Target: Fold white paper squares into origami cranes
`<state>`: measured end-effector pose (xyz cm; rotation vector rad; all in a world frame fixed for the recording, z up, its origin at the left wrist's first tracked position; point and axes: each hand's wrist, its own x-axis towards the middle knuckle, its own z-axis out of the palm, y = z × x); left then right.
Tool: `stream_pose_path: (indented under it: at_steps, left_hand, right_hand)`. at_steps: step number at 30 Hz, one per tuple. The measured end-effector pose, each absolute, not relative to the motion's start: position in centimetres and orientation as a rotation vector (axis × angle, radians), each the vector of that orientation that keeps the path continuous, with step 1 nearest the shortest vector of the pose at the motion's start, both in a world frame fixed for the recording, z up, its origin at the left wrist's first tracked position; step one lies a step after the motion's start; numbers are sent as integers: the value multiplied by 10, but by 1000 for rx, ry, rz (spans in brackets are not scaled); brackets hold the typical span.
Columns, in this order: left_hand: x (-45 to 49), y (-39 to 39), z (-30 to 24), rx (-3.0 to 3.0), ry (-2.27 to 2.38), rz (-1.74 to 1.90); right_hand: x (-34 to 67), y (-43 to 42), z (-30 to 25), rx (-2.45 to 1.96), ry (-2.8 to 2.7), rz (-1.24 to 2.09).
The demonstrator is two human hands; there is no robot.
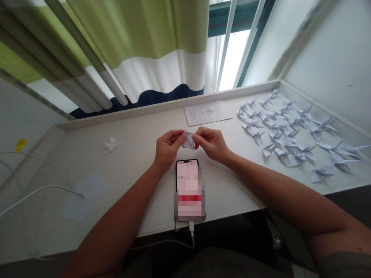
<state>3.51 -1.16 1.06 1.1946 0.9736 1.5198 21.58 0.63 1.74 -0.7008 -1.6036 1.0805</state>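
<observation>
One small piece of folded paper (189, 141) is pinched between the left hand (169, 150), thumb and forefinger on its left edge, and the right hand (213, 144), whose thumb and fingertips close on its right side. Gripping it from both sides probably keeps so small a piece steady and its creases aligned. Whether it touches the counter (139, 154) beneath is hard to tell.

Just on the near side of the hands lies a phone (189, 189), screen up with digits showing, between the forearms, likely so it can be read at a glance; a charging plug (191, 226) enters its lower end. Beyond the hands, a printed sheet (207, 113) lies flat, seemingly out of the way.

To the right, many paper cranes (279, 126) stand crowded near the wall, perhaps gathered there to leave room for handling. Well to the left are a crumpled tissue (110, 145) and, nearer the front, a plain sheet (77, 208) with a white cable (43, 188) across it. A curtain (150, 50) hangs behind the far edge.
</observation>
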Motion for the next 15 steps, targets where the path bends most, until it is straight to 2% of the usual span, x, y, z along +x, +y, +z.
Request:
stream_pose_path:
  at_steps: [7, 15]
  left_hand:
    - [33, -11, 13, 1195, 965, 1509]
    - [32, -10, 14, 1105, 930, 1477]
  right_hand:
    - [215, 11, 10, -710, -1638, 1206]
    - [212, 7, 10, -780, -1725, 1112]
